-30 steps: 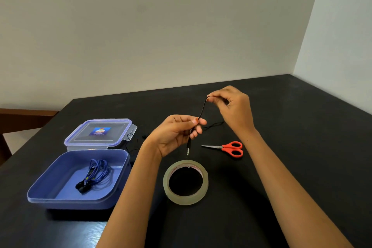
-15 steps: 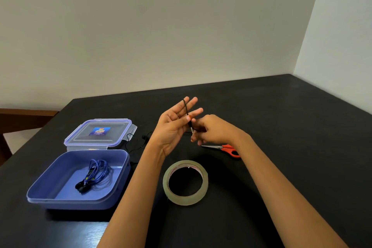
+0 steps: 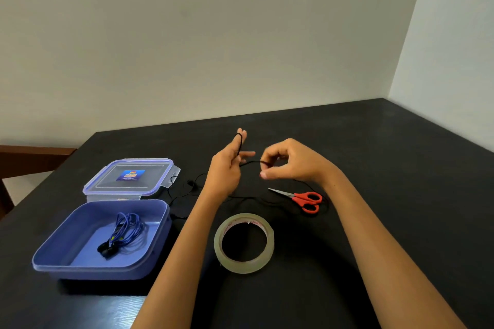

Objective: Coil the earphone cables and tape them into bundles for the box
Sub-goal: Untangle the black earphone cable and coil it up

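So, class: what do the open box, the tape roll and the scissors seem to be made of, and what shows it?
Box: translucent bluish-purple plastic, smooth; light passes through its walls. Tape roll: clear glossy film, probably plastic, on a pale core with red print, possibly cardboard. Scissors: shiny grey blades, likely metal; glossy red handles, likely plastic.
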